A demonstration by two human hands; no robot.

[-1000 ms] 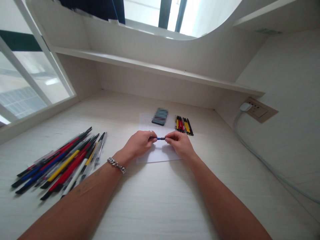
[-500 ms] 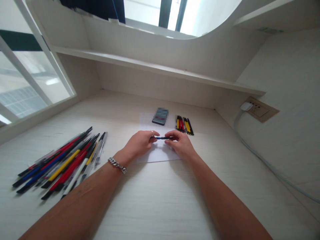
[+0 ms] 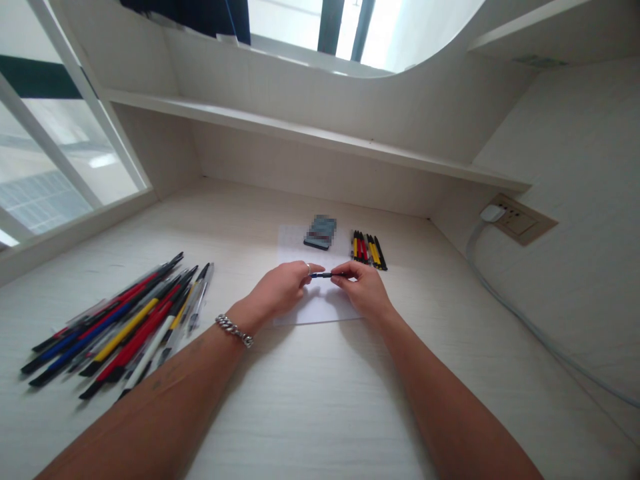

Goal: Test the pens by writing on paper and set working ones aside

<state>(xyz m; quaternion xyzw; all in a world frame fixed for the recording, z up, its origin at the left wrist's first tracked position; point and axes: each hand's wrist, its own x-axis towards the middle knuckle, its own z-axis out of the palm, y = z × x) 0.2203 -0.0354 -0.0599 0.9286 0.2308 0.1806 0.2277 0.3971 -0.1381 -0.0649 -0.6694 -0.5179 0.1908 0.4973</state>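
Note:
My left hand [image 3: 283,288] and my right hand [image 3: 361,287] meet over a white sheet of paper [image 3: 320,303] on the desk. Both pinch the ends of a short blue and black pen [image 3: 325,275], held level between the fingertips. A ring shows on a left finger and a chain bracelet [image 3: 233,330] circles the left wrist. Behind the right hand lies a small row of several yellow, red and black pens [image 3: 367,250].
A large pile of several pens [image 3: 120,327], red, blue, yellow and black, lies at the left of the pale wooden desk. A dark phone [image 3: 320,232] rests on the paper's far edge. At the right, a wall socket [image 3: 517,218] with a plugged-in grey cable [image 3: 530,327]; a shelf runs above.
The hands have shifted slightly away from me and the pen has turned a little in the fingers; more of its black part shows at the right hand.

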